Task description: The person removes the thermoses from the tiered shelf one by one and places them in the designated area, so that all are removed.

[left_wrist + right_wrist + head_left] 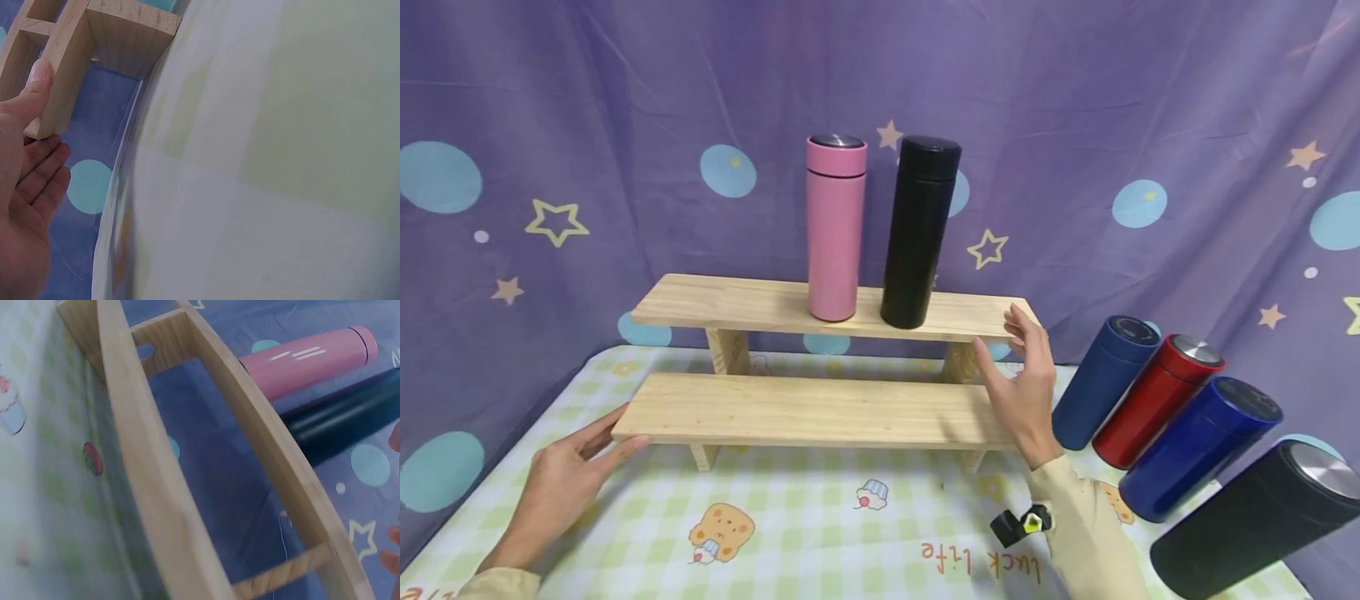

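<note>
A two-tier wooden shelf (820,408) stands on the table. My left hand (561,479) holds the left end of its lower board, thumb (39,84) against the front edge and fingers around the end. On the upper board stand a pink thermos bottle (835,233) and, to its right, a black thermos bottle (921,233). My right hand (1026,392) is by the shelf's right end, thumb and fingers spread apart with nothing between them. Only its fingertips show at the right border of the right wrist view.
Right of the shelf stand a dark blue bottle (1101,383), a red bottle (1157,404), a bright blue bottle (1198,450) and a larger black bottle (1255,521). A checked cloth (797,533) covers the table. A purple curtain (647,108) hangs behind.
</note>
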A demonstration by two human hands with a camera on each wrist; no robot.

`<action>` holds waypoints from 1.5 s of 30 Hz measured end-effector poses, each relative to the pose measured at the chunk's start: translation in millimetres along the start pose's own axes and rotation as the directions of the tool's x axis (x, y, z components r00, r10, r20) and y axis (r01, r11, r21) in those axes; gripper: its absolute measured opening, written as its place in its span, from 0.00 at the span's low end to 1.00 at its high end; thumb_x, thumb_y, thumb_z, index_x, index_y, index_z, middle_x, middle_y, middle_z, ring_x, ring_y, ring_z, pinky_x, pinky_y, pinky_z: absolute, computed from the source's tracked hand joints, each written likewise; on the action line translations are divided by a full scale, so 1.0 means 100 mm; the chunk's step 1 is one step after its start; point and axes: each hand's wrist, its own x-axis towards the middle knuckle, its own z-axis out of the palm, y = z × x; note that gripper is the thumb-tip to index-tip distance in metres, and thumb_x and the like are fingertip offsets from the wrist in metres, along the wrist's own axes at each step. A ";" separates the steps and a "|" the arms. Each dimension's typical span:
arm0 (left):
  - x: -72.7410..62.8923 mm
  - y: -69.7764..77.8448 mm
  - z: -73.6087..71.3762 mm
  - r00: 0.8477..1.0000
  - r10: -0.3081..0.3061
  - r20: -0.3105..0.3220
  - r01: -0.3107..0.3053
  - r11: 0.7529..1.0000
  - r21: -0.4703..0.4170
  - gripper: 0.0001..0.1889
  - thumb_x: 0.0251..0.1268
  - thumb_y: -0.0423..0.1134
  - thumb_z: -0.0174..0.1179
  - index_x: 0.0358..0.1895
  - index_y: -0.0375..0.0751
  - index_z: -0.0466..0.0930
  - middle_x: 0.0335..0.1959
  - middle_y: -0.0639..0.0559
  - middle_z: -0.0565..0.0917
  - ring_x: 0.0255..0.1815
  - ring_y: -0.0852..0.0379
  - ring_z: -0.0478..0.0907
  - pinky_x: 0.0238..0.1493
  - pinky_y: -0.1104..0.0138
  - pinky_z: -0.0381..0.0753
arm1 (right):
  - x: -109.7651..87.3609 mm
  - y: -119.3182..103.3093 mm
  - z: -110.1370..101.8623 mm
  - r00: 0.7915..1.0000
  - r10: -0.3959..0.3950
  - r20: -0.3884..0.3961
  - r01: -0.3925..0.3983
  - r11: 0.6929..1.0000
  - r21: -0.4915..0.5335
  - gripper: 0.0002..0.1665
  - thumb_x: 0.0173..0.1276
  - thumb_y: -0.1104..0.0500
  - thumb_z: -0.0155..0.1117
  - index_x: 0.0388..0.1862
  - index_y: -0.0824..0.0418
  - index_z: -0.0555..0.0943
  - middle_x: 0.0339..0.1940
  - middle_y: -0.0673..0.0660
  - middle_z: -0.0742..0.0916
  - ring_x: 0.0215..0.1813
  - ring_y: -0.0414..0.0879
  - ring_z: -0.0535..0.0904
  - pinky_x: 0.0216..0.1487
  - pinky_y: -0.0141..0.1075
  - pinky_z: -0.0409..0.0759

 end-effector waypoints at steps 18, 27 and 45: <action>0.01 0.00 0.02 0.999 0.034 -0.023 -0.035 0.999 -0.009 0.38 0.71 0.55 0.68 0.76 0.37 0.69 0.62 0.26 0.77 0.60 0.28 0.76 0.45 0.53 0.87 | -0.35 0.24 -0.53 0.999 0.015 -0.048 -0.020 0.994 -0.104 0.37 0.59 0.73 0.76 0.69 0.69 0.76 0.59 0.69 0.82 0.59 0.58 0.80 0.57 0.25 0.77; 0.00 0.01 0.02 1.000 -0.002 -0.007 0.002 1.000 -0.012 0.40 0.71 0.57 0.67 0.77 0.39 0.67 0.65 0.29 0.75 0.62 0.29 0.75 0.53 0.38 0.76 | -0.50 0.34 -0.74 0.994 0.092 -0.065 -0.103 0.979 -0.173 0.37 0.60 0.72 0.77 0.69 0.68 0.76 0.60 0.66 0.82 0.58 0.57 0.80 0.57 0.21 0.74; 0.00 0.02 0.01 1.000 0.007 -0.004 -0.007 1.000 -0.018 0.39 0.71 0.57 0.67 0.77 0.38 0.67 0.65 0.26 0.74 0.62 0.28 0.75 0.51 0.42 0.78 | -0.67 0.49 -1.01 0.936 0.310 -0.165 -0.348 0.886 -0.306 0.33 0.70 0.59 0.72 0.70 0.68 0.73 0.61 0.63 0.81 0.57 0.45 0.77 0.53 0.20 0.71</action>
